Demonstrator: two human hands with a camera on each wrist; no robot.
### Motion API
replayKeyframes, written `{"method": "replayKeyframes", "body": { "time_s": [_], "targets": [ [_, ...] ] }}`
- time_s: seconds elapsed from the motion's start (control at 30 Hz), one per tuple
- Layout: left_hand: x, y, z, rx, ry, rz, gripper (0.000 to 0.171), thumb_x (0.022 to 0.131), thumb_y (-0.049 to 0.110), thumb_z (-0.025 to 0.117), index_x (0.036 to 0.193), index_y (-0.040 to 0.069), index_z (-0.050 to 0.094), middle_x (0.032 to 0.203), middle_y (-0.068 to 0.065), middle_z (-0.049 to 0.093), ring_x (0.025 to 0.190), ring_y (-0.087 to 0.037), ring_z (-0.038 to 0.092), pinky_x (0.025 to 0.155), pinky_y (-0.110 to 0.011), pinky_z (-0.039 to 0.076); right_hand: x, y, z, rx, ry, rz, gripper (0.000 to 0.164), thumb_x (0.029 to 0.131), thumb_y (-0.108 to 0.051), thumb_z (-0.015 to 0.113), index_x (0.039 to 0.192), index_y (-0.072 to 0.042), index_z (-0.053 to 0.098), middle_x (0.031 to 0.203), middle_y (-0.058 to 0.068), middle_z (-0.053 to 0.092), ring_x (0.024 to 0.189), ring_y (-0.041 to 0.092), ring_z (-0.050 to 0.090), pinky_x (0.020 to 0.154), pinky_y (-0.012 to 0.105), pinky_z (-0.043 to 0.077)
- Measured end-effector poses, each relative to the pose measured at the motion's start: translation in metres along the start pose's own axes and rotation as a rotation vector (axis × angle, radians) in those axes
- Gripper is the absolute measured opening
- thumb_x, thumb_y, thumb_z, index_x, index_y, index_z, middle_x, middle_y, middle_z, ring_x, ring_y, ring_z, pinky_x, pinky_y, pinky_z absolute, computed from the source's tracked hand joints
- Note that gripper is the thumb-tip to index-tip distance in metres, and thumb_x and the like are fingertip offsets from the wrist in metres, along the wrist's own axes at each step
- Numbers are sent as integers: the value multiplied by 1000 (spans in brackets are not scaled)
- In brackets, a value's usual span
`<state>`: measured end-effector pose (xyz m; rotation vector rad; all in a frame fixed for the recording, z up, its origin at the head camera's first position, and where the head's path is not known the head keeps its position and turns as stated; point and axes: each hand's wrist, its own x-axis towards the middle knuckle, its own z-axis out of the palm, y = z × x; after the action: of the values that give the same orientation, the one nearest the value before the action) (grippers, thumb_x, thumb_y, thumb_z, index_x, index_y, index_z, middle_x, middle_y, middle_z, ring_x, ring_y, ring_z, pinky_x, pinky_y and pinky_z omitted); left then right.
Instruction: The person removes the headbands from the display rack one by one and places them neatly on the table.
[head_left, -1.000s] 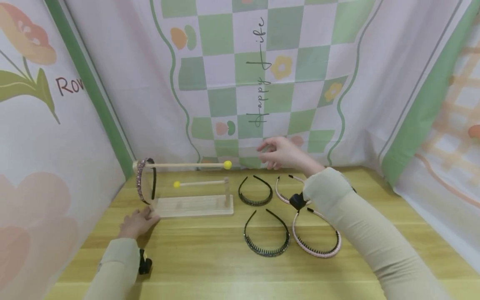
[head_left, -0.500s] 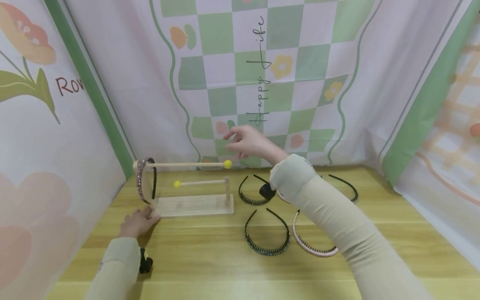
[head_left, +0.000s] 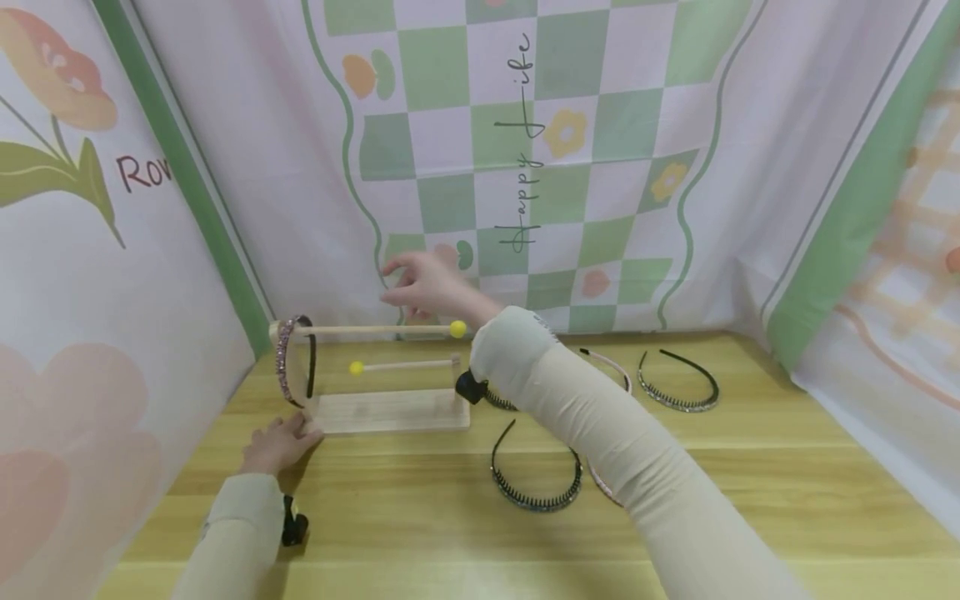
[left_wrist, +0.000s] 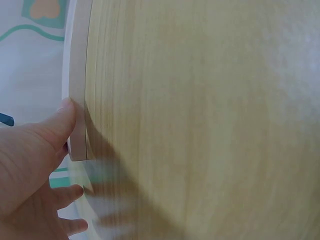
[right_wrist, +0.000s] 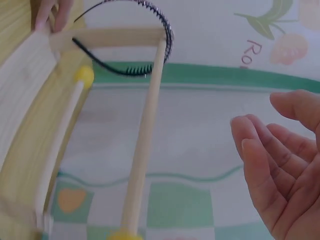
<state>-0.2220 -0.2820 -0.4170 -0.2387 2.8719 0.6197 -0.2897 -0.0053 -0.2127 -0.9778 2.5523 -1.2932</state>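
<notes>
A wooden headband stand has two horizontal rods with yellow ball ends. Over the left end of its upper rod hangs a sparkly pinkish headband with black teeth. My left hand holds the left end of the stand's base, the thumb pressed along the edge. Above the upper rod, apart from it, is my right hand. Its fingers are loosely bent with nothing between them, as the right wrist view shows.
On the table right of the stand lie several headbands: a dark sparkly headband in front, a silvery black headband at the far right, and others partly hidden under my right sleeve. A printed curtain hangs behind.
My right hand has moved left from above the loose headbands to above the upper rod. My left hand stays at the base, and the hanging headband has not moved.
</notes>
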Motion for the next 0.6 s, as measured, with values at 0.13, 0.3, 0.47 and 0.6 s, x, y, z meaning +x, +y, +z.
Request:
{"method": "replayKeyframes", "body": {
  "time_s": [0.13,0.3,0.47,0.6],
  "targets": [
    [-1,0,0,-1,-1,1,73,93,52,42,142,1,25,139,-40,13,119,-64,12,92,-72,15,8,-8,16,44,-35,-9,40,88,-13,63,126,-7,51,84,9,64,65,27,62,55,29,53],
    [-2,1,0,0,3,7,73,93,52,42,142,1,25,138,-40,13,118,-65,12,92,-72,15,18,-13,36,82,-44,-11,41,88,-11,62,127,-7,49,84,7,64,64,27,63,59,35,55],
    [-2,0,0,-4,4,9,74,92,53,42,142,1,25,139,-40,13,119,-65,11,93,-72,14,29,-11,56,163,-36,-14,44,88,-11,63,129,-7,47,88,12,64,61,23,62,58,34,55],
    [-4,-1,0,-5,4,14,74,92,53,41,142,1,25,139,-40,13,118,-65,12,93,-72,14,37,-8,71,222,-25,-8,46,87,-10,65,129,-7,47,86,12,64,60,24,62,55,33,54]
  ]
}}
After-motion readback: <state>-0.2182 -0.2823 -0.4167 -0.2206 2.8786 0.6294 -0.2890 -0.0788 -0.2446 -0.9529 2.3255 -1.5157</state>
